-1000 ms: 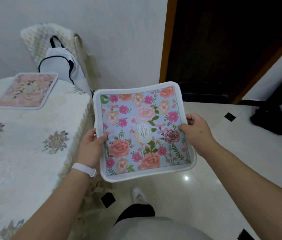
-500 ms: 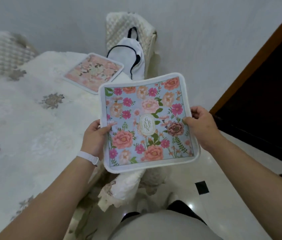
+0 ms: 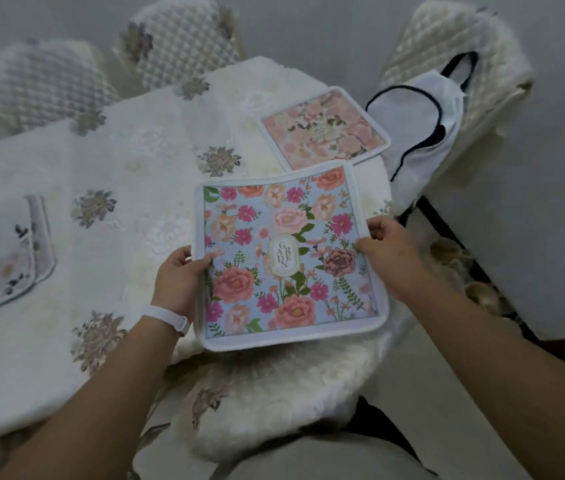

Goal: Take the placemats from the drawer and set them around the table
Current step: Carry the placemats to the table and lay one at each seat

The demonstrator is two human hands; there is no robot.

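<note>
Over the table corner, left hand and right hand pinch the blue placemat edges, seemingly unsupported.

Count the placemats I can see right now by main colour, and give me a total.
Blue floral placemat, held in both hands, left hand and right hand: 1
Pink floral placemat, lying on the table: 1
Pale grey floral placemat, at the table's left edge, partly cut off: 1
Total: 3
</note>
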